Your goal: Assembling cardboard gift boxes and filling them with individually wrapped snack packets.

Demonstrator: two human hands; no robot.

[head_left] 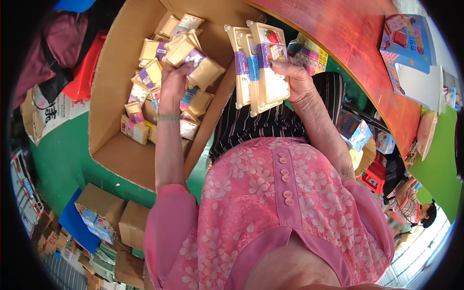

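My left hand [175, 79] reaches into a large open cardboard box [110, 92], its fingers closed on a cream, wood-look pack [205, 72] with a purple band. Around and below it, several similar packs [151, 75] with purple, blue or pink bands lie in a loose heap. To the right of the box, above my lap, my right hand [300, 83] grips a fanned stack of three flat packs [271, 89]. The front pack bears a strawberry picture and a purple band; a blue band shows on the middle one. My right thumb presses on the front pack's face.
A red-topped table [348, 41] curves along the upper right, with a blue printed carton [411, 43] on it. Brown cartons [134, 224] stand at lower left on the green floor [63, 164]. Another person [408, 205] is at far right.
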